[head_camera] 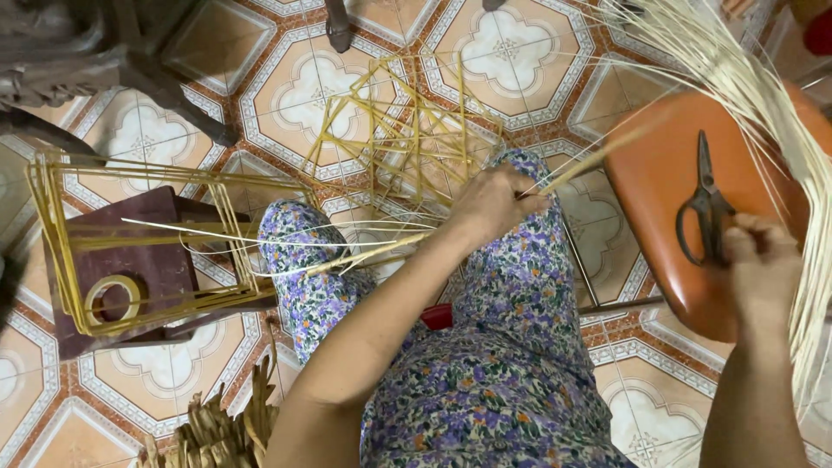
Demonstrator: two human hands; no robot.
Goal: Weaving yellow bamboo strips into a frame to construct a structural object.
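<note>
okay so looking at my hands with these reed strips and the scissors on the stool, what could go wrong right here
1. The right hand is on the scissors while reed strands drape over the orange stool; lifting the scissors might snag or nick them.
2. The left hand grips a thin strip bundle jutting across the lap; it could catch the stick frame and kink.

Beside the right hand's fingers [756, 251], dark metal scissors [706, 208] lie on a glossy orange plastic stool [650, 182]; the left fingers [520, 204] grip smooth, pale cane strips [589, 160].
</note>
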